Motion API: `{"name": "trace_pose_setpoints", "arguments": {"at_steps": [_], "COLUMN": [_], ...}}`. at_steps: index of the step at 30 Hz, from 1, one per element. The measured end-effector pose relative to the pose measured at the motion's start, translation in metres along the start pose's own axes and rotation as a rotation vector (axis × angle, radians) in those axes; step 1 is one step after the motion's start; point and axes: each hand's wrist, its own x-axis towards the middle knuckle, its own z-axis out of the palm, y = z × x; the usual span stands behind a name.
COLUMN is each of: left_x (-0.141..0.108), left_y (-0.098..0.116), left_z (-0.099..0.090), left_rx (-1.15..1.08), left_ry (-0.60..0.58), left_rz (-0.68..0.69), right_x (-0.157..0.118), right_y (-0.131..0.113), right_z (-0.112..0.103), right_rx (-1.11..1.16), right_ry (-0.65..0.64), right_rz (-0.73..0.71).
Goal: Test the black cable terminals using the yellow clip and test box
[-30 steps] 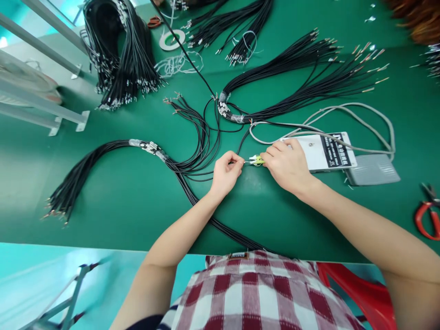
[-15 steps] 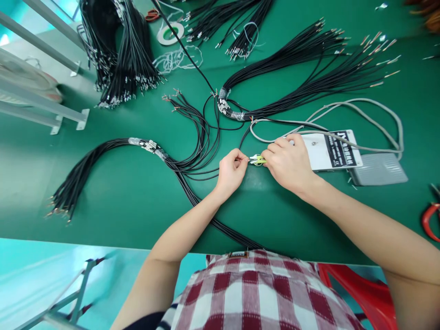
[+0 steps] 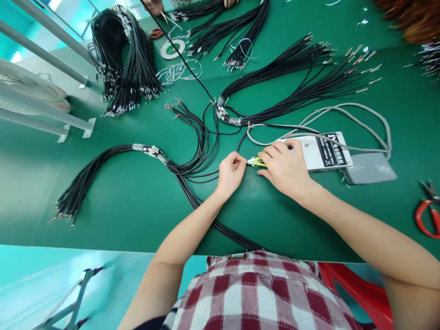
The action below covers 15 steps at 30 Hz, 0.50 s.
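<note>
My left hand (image 3: 232, 173) is closed in a pinch on the end of a thin black cable (image 3: 206, 176) that runs in from the left bundle. My right hand (image 3: 288, 160) grips small yellow-green pliers (image 3: 260, 162), its thumb held slightly off the handle. The pliers' jaws meet the cable end at my left fingertips; the exact contact is too small to make out. Left of my hands lies the black cable bundle (image 3: 89, 172), with clear tape and metal pieces near its middle. Behind my right hand is a white and black device (image 3: 314, 151) with a grey pedal (image 3: 369, 168).
More black cables (image 3: 275, 110) curve across the table behind my hands. A hanging cable bunch (image 3: 123, 68), a tape roll (image 3: 172, 49) and white string (image 3: 178, 73) are at the back left. Red-handled cutters (image 3: 428, 211) lie at the right. Another person's hand (image 3: 154, 7) shows at the far edge.
My right hand's fingers have loosened and the thumb has come away from the pliers' handle. Another person's hands have come into view at the back. The camera view has shifted slightly.
</note>
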Motion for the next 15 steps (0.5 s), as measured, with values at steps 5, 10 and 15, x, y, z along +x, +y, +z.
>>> {"name": "trace_pose_setpoints", "arguments": {"at_steps": [5,10,15], "left_x": [-0.001,-0.001,0.0], "left_y": [-0.001,-0.001,-0.003], "left_z": [-0.001,-0.001,-0.005], "left_rx": [0.026,0.043,0.058], "left_ry": [-0.003,0.001,0.001], "left_rz": [-0.013,-0.008,-0.014], "right_x": [-0.059,-0.099,-0.097], "right_y": [0.015,0.01,0.003], "right_z": [-0.008,0.005,0.025], "right_rx": [0.11,0.169,0.099], "right_ry": [0.365,0.398,0.43], "right_rz": [0.204,0.317,0.318]}}
